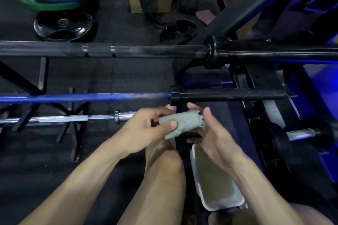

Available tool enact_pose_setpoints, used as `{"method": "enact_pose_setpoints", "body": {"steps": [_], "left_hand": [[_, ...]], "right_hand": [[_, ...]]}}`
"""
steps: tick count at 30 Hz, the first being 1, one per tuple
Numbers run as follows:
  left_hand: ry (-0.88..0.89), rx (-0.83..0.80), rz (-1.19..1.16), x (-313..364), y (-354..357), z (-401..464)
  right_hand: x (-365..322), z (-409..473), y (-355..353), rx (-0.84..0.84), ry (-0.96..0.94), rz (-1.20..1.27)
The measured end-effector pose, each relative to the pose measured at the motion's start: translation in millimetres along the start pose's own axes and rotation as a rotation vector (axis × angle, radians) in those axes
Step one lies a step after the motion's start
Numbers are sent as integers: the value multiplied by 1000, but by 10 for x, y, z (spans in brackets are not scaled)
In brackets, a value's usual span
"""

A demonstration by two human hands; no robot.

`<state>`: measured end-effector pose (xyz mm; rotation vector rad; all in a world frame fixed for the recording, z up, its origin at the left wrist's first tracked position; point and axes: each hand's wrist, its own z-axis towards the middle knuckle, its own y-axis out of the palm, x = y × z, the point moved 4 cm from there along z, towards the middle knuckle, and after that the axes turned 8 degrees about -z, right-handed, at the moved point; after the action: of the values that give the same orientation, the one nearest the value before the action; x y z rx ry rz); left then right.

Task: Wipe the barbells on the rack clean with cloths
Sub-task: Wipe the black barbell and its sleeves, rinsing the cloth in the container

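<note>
A folded grey-green cloth (180, 122) sits between both hands, in front of the bars. The left hand (146, 129) pinches its left end, thumb pressed on top. The right hand (210, 131) meets the cloth's right end with thumb and fingers loosely spread; whether it grips is unclear. Just beyond lies the chrome barbell (73, 118), then the blue barbell (91, 97), then the black barbell (146, 51). Below the right hand stands a white tub (196, 184) of murky liquid.
</note>
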<state>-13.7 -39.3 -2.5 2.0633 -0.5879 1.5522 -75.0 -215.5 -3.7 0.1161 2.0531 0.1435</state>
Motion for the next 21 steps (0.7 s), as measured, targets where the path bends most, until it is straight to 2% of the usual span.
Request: {"method": "enact_pose_setpoints", "body": {"steps": [3, 5, 8, 10, 12, 14, 16, 18, 21], "left_hand": [[-5, 49, -103, -102, 12, 78], [-5, 76, -108, -197, 22, 145], [-20, 119, -93, -318, 26, 279], [-2, 187, -24, -370, -52, 407], [32, 364, 291, -384, -269, 570], [47, 471, 572, -331, -440, 753], [-45, 437, 699, -316, -516, 968], [-155, 355, 775, -365, -525, 1153], [-181, 308, 913, -484, -499, 1271]], "right_hand": [[129, 45, 64, -74, 96, 57], [132, 82, 89, -38, 121, 187], [105, 192, 16, 107, 89, 320], [67, 306, -140, 263, 24, 319], [-49, 431, -343, 439, -73, 127], [-170, 613, -537, 555, -138, -225], [-334, 798, -607, 564, -248, -527], [-441, 1003, -616, 522, -427, -719], [-518, 1271, -505, 470, -615, -1097]]}}
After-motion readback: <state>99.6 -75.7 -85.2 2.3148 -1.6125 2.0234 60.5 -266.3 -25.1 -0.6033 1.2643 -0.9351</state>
